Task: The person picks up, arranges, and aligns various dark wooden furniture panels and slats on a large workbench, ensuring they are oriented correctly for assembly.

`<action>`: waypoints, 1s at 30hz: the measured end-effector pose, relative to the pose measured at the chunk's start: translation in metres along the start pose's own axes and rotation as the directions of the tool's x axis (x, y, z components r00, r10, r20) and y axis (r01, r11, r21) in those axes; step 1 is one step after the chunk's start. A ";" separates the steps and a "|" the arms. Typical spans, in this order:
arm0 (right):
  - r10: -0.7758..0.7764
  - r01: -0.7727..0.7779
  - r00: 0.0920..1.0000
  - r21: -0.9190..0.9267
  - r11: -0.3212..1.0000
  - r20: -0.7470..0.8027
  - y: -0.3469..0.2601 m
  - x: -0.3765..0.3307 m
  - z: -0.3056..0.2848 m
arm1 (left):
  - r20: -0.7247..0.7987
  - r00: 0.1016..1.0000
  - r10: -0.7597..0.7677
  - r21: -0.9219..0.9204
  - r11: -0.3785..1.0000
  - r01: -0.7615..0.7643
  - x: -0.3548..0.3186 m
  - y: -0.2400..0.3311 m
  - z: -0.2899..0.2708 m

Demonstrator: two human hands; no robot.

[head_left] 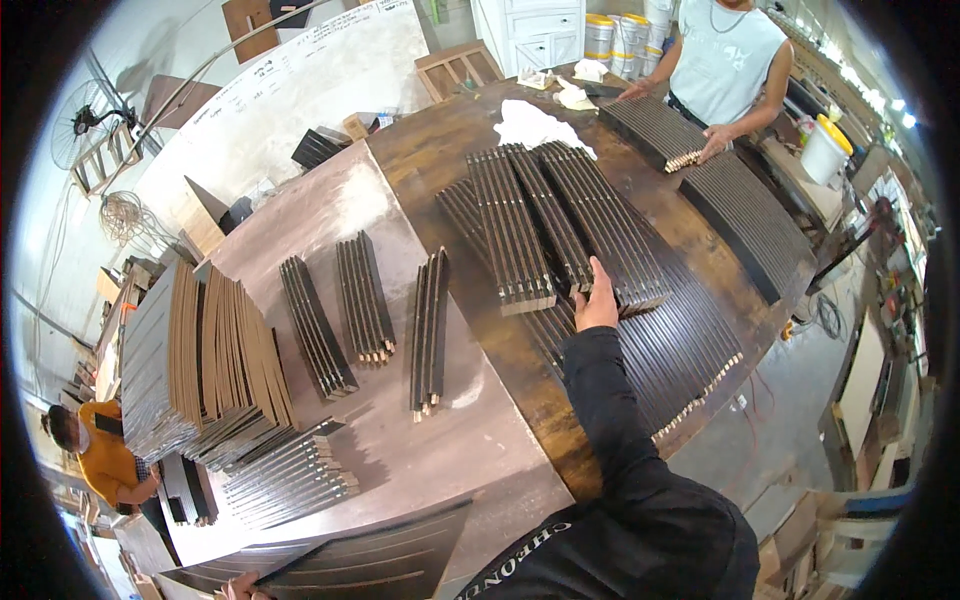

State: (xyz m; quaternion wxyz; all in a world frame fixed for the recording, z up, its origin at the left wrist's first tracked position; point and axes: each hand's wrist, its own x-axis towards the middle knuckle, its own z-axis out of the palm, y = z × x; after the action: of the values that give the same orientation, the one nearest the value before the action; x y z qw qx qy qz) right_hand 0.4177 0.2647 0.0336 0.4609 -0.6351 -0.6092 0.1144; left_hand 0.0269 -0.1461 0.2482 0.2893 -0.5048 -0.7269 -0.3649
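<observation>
We are in a cluttered workshop, leaning over a broad table [420,160] whose far part is dark brown wood and whose near part is grey. Our right hand [597,300] reaches out in a black sleeve and rests on the near end of a bundle of dark slatted strips [608,225], fingers curled over its edge in a loose grip. That bundle runs lengthwise away from us, its long axis pointing from the hand toward the far side of the table, tilted slightly left. It lies directly ahead of the hand, touching it, with two similar bundles [512,225] just beside it on the left. All rest on a wide slatted panel [680,345]. Our left hand [240,587] shows only at the lower edge, touching a black panel [370,560]; we cannot tell its grip. Across the table another person [725,60] handles more strips.
</observation>
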 end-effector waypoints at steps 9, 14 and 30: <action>-0.229 0.221 0.963 0.071 0.973 0.143 -0.081 0.038 0.024 | -0.063 0.995 0.083 0.038 0.996 -0.081 -0.016 -0.032 -0.007; 0.231 -0.052 0.843 -0.354 0.934 0.485 -0.102 0.081 0.063 | -0.011 0.999 0.046 0.025 0.999 -0.046 -0.015 -0.017 -0.008; -0.010 -0.432 0.856 0.726 0.534 0.517 -0.151 0.116 0.243 | 0.209 0.960 0.187 -0.046 0.982 -0.181 0.022 0.011 -0.017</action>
State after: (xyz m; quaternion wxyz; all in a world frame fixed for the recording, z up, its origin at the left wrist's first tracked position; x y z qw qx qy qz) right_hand 0.1717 0.4496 0.0575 0.5256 -0.3700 -0.4902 0.5887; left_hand 0.0310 -0.1463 0.2778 0.2360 -0.6101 -0.6985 -0.2900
